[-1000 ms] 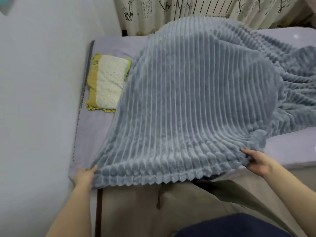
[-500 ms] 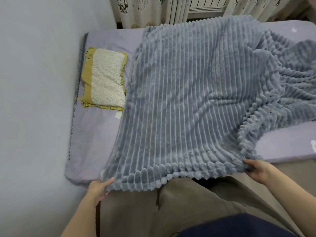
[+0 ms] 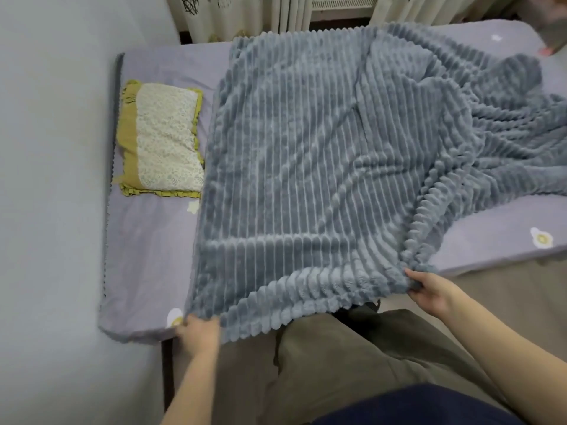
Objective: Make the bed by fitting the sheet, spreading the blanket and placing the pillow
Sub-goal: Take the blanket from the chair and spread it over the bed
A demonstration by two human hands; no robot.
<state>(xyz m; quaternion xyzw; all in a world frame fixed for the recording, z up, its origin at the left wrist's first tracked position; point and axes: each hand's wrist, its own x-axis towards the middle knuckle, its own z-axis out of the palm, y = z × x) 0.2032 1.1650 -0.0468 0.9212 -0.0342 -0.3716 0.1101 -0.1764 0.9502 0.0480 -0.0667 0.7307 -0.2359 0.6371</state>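
Blanket (image 3: 306, 167) grey-blue, ribbed, bunched at right.

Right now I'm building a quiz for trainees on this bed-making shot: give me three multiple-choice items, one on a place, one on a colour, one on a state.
1. Where does the pillow lie?
A. By the wall, left of the blanket
B. On top of the blanket
C. On the floor

2. What colour is the sheet?
A. Red
B. Pale purple
C. Black

3. How does the blanket lie?
A. Folded in a neat stack
B. Spread at the left, bunched at the right
C. Rolled into a tube

Answers:
1 A: it rests on the sheet beside the wall.
2 B: the bare parts show lilac.
3 B: the left hand and right hand grip the near edge, and folds pile up at the right.
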